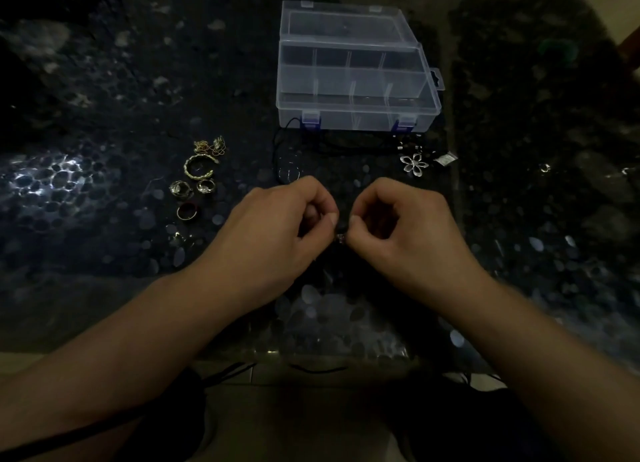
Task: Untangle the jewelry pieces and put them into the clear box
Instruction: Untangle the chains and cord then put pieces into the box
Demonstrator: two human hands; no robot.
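Jewelry piece [341,238] pinched between both hands: left [287,219], right [391,222]; clear box [356,77] open beyond.

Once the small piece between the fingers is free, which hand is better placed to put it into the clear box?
Probably the right hand. The clear box lies ahead and slightly to that side, lid open. Both hands pinch the small piece, so the left hand is only slightly worse.

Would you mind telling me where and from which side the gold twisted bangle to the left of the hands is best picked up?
Probably from above, pinching the near arc of the gold twisted bangle. It lies flat on the dark table as an open band with a bare centre, so one finger can go inside and the thumb outside. The far side is crowded by the gold chain cluster; the near arc has more room before the rings.
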